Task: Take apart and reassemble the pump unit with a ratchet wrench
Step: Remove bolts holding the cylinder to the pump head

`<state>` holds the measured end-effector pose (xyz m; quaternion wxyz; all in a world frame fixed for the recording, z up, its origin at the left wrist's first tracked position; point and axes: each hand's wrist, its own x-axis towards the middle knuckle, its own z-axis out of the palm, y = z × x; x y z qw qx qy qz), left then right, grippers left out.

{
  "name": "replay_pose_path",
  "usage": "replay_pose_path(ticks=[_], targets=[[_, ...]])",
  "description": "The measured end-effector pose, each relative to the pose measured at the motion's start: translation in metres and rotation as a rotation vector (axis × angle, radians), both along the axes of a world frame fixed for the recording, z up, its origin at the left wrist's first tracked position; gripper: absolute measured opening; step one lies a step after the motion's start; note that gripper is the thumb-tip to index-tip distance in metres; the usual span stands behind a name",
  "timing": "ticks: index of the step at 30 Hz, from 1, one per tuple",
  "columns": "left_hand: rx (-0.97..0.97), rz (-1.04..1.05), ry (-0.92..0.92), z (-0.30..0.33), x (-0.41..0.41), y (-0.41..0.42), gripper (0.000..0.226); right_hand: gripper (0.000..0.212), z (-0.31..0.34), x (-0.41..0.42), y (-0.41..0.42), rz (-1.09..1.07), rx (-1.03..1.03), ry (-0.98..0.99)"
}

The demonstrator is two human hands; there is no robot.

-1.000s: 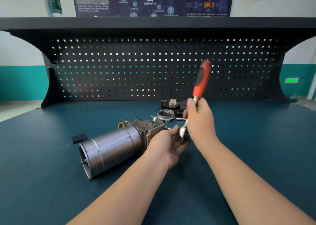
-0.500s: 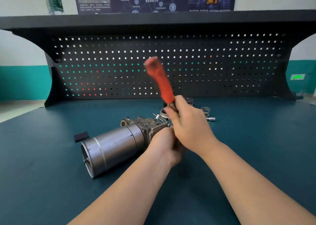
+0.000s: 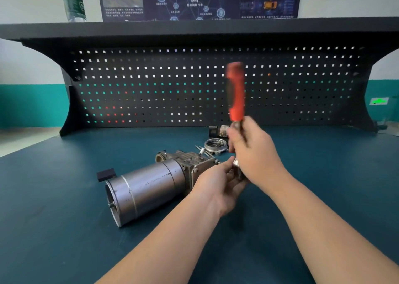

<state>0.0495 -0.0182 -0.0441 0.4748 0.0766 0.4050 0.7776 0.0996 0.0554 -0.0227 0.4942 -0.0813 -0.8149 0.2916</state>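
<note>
The pump lies on its side on the bench, motor can toward the viewer's left, cast valve block w/ fittings toward centre. R hand is clenched round the wrench low on the shank, just below the red grip, which stands near upright and is motion-blurred; the drive end sits hidden betw. the two hands, so engagement w/ a fastener can't be confirmed. L hand is cupped at the block end of the pump, fingers curled; what it pinches can't be told. Handling, judged: unit is all metal, rigid and likely heavy, can is smooth and round so it may roll under torque. Steady it at the block, where flats and bosses give purchase, not on the can. Wrench is stiff; gripping higher on the red handle gives more leverage. Loose ring, bolts and a small dark part lie just behind the pump; these are light, easily knocked.
</note>
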Motion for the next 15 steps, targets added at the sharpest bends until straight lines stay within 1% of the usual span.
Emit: replay_pose_path(ticks=[1, 2, 3, 4, 5, 7, 8, 9, 10, 11, 12, 13, 14, 15], targets=[[-0.009, 0.001, 0.014, 0.0, -0.001, -0.001, 0.022, 0.017, -0.001, 0.002, -0.003, 0.014, 0.155, -0.082], [-0.015, 0.006, 0.026, 0.0, -0.001, -0.001, 0.026, 0.016, -0.002, 0.002, -0.006, 0.006, 0.254, -0.13], [-0.016, 0.011, 0.034, 0.0, -0.002, -0.002, 0.028, 0.016, -0.003, 0.0, -0.007, -0.009, 0.275, -0.122], [-0.012, 0.016, 0.035, 0.0, -0.002, -0.002, 0.026, 0.018, -0.004, -0.002, -0.007, -0.021, 0.215, -0.077], [-0.007, 0.017, 0.027, -0.001, -0.002, -0.002, 0.022, 0.019, -0.004, -0.004, -0.004, -0.042, 0.103, -0.017], [0.0, 0.019, 0.008, 0.0, -0.001, -0.002, 0.012, 0.022, -0.005, -0.008, 0.006, -0.13, -0.207, 0.065], [0.001, 0.019, 0.001, 0.0, -0.001, -0.001, 0.011, 0.024, -0.007, -0.01, 0.013, -0.162, -0.429, 0.08], [-0.001, 0.015, -0.004, -0.001, -0.001, 0.0, 0.011, 0.025, -0.009, -0.011, 0.02, -0.158, -0.706, 0.109], [-0.007, 0.01, -0.009, 0.0, 0.0, 0.0, 0.011, 0.026, -0.011, -0.011, 0.025, -0.115, -0.988, 0.131], [-0.015, 0.006, -0.011, -0.001, 0.0, 0.0, 0.013, 0.027, -0.014, -0.011, 0.028, -0.066, -1.198, 0.153], [-0.019, 0.005, -0.008, -0.001, -0.001, 0.001, 0.013, 0.028, -0.017, -0.012, 0.029, -0.038, -1.306, 0.166], [-0.02, 0.006, -0.006, -0.002, -0.001, 0.001, 0.012, 0.027, -0.018, -0.014, 0.03, -0.034, -1.304, 0.161], [-0.02, 0.012, -0.003, -0.002, -0.001, 0.002, 0.011, 0.026, -0.019, -0.016, 0.028, -0.04, -1.205, 0.169], [-0.017, 0.019, 0.0, -0.003, -0.003, 0.003, 0.01, 0.026, -0.017, -0.017, 0.025, -0.047, -1.038, 0.196]])
